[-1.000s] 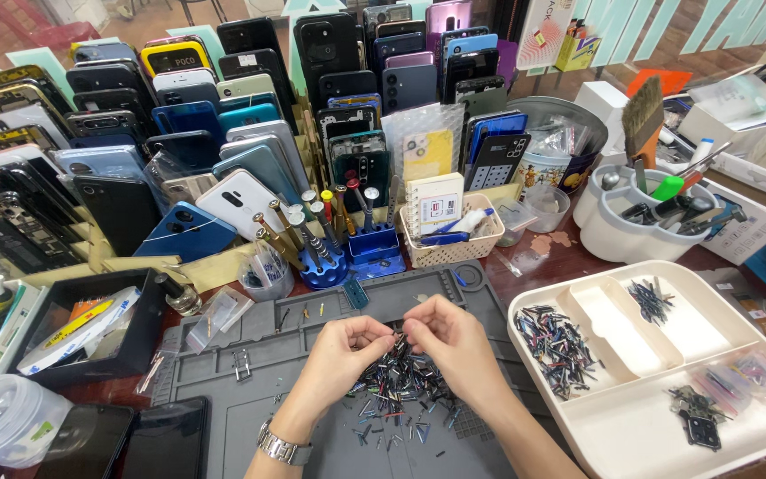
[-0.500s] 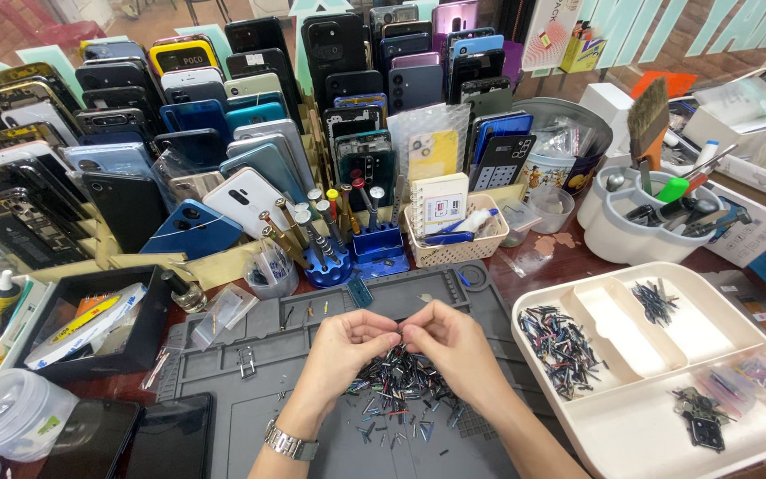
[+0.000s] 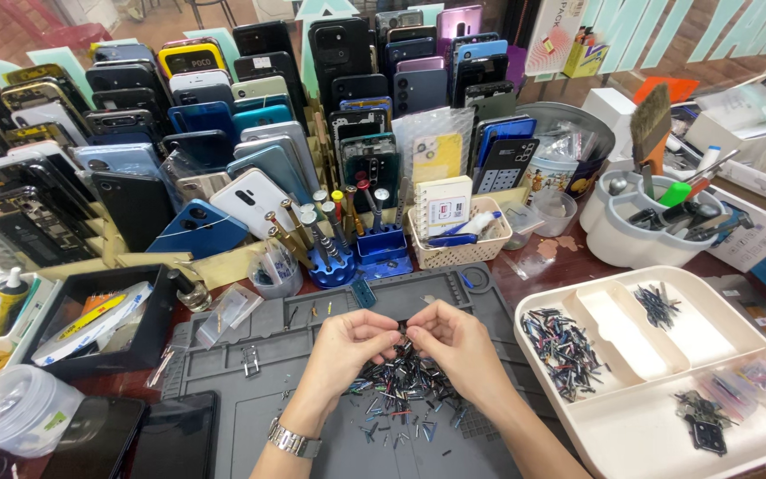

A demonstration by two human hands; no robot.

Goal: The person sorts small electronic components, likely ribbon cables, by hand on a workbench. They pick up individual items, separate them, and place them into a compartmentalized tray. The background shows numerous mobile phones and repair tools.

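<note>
My left hand (image 3: pixel 340 353) and my right hand (image 3: pixel 456 348) meet fingertip to fingertip over a grey work mat (image 3: pixel 250 408). Between the fingertips sits a tiny dark part (image 3: pixel 403 331); which hand grips it I cannot tell. Under both hands lies a heap of small dark and coloured parts (image 3: pixel 401 383). A metal watch (image 3: pixel 293 438) is on my left wrist. To the right a white divided tray (image 3: pixel 658 417) holds sorted piles of the same small parts (image 3: pixel 562 341).
Rows of phones and phone backs (image 3: pixel 223 133) stand upright at the back. Screwdrivers in a blue stand (image 3: pixel 330 239), a small basket (image 3: pixel 449 231), a white tool caddy with a brush (image 3: pixel 649 213), a black box (image 3: pixel 99 328) and a plastic tub (image 3: pixel 11 408) ring the mat.
Both hands stay together above the heap, fingers shifting slightly. The view has drifted a little.
</note>
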